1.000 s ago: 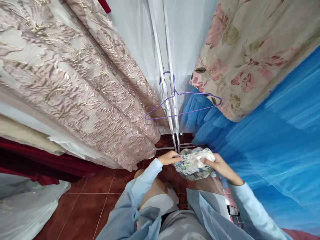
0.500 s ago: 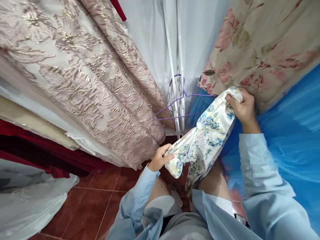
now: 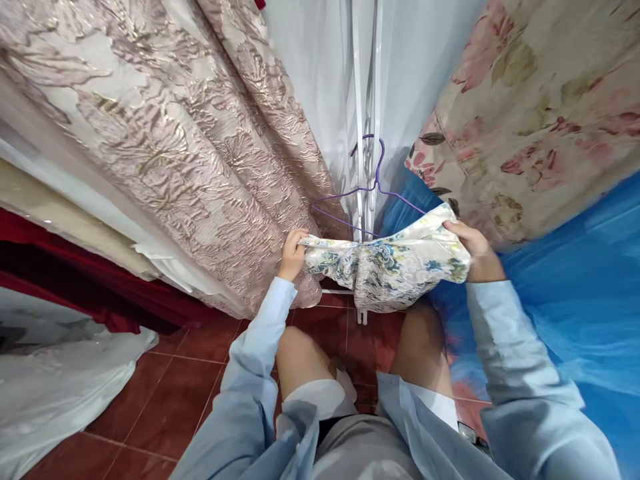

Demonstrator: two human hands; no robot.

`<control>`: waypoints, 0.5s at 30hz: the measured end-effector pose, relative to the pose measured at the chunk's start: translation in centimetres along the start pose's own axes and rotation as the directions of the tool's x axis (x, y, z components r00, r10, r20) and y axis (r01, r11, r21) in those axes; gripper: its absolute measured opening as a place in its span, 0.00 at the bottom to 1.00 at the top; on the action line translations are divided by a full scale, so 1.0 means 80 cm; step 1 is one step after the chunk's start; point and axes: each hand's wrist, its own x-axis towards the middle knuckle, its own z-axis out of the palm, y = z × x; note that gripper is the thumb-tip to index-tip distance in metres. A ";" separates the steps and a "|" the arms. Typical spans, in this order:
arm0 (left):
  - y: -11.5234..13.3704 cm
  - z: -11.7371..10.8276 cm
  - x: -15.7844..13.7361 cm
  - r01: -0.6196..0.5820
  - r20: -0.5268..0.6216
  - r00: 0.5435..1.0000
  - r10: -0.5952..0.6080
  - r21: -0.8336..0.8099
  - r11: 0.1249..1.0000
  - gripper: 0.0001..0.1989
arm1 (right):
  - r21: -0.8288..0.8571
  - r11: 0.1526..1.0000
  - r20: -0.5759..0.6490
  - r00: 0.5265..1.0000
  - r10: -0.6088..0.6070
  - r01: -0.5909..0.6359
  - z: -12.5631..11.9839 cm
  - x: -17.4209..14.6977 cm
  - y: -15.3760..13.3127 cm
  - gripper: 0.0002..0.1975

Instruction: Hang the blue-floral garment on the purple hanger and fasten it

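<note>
Your left hand (image 3: 293, 255) and right hand (image 3: 477, 253) are gripping opposite ends of the white, blue-flowered fabric garment (image 3: 405, 263) spread between them, so you should be tensioning it evenly, minding the thin purple triangular hanger (image 3: 377, 184) that is hanging just beyond.

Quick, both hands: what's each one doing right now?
Left hand: closed on one end of the floral cloth.
Right hand: closed on the opposite end of the same cloth.
</note>
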 end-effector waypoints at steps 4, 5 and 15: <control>-0.015 0.017 0.043 0.113 -0.028 0.993 -0.111 0.098 0.989 0.12 | 0.082 0.997 0.026 1.000 -0.006 0.004 0.016 0.008 0.001 0.26; -0.019 0.019 0.054 0.135 -0.027 0.991 -0.132 0.137 0.981 0.13 | 0.066 0.998 0.042 0.999 -0.012 0.010 0.015 0.008 0.000 0.26; -0.019 0.026 0.169 0.095 -0.146 0.986 -0.083 0.079 0.992 0.15 | 0.065 0.996 0.001 0.998 -0.063 0.063 0.013 -0.002 -0.010 0.23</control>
